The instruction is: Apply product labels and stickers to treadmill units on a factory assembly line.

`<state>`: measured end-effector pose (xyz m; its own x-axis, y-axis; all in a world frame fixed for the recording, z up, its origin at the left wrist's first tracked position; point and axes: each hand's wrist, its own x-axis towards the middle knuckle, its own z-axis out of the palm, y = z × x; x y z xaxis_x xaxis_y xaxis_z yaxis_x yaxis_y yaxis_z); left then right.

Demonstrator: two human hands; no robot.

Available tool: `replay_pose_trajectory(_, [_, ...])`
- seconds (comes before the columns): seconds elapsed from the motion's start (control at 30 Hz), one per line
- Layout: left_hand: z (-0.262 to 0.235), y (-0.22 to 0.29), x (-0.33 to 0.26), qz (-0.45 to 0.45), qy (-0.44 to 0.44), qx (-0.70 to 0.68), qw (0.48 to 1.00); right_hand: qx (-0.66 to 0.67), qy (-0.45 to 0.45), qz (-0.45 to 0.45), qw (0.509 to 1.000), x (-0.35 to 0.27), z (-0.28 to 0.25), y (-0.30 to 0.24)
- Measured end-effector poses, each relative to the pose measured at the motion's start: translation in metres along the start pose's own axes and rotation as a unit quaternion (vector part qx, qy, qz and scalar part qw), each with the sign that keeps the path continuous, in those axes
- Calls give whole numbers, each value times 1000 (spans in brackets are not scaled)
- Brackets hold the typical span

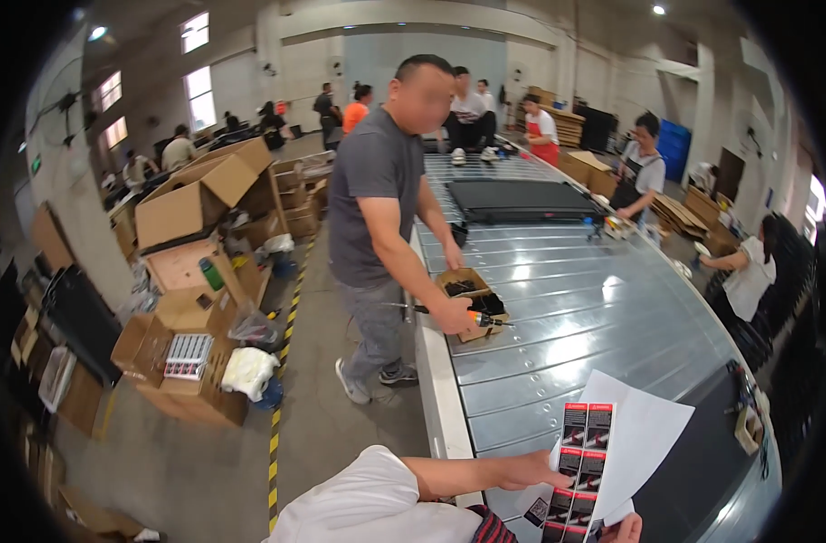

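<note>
In front of me, over the near end of the metal table, is a sheet of red, black and white printed labels [594, 466]. Behind it a blank white paper sheet [646, 425] fans out to the right. My left hand [526, 470] reaches across from the left and grips the label sheet's left edge, thumb on its face. At the bottom, my right hand [623, 528] pinches the lower right edge of the sheets; part of it is hidden behind the paper.
A long ribbed metal table [558, 339] carries a black panel [522, 200]. At its left edge a co-worker [377, 199] holds a power screwdriver [487, 319] by a small cardboard box [465, 282] of black parts. An open carton [191, 398] stands left; other people work along the table.
</note>
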<state>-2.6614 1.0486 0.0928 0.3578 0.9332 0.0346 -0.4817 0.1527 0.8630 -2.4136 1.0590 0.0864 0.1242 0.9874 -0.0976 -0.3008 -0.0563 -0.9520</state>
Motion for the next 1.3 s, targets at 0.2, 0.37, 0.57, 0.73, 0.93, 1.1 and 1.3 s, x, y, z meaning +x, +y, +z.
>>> replay_pose_trajectory(0.2, [-31,0,-13,-24,200,15,979,-167,15,-150,974,9,22,-31])
replay_pose_trajectory(0.37, [-30,-26,-11,-28,242,151,958,-261,-89,-213,937,-5,36,-20])
replay_pose_trajectory(0.57, [-29,-45,-11,152,263,302,904,-190,-197,-203,940,5,62,-6])
replay_pose_trajectory(0.73, [-38,-50,-20,-32,283,203,937,-279,-218,-316,880,-19,75,-20])
replay_pose_trajectory(0.93, [-23,-36,-18,-43,289,175,940,-359,-184,-424,811,-20,86,-8])
replay_pose_trajectory(1.1, [-7,-43,-7,4,241,170,956,-401,-161,-481,763,-38,92,-15])
replay_pose_trajectory(1.3, [19,-44,4,56,212,128,967,-459,-187,-551,671,-49,96,-1])
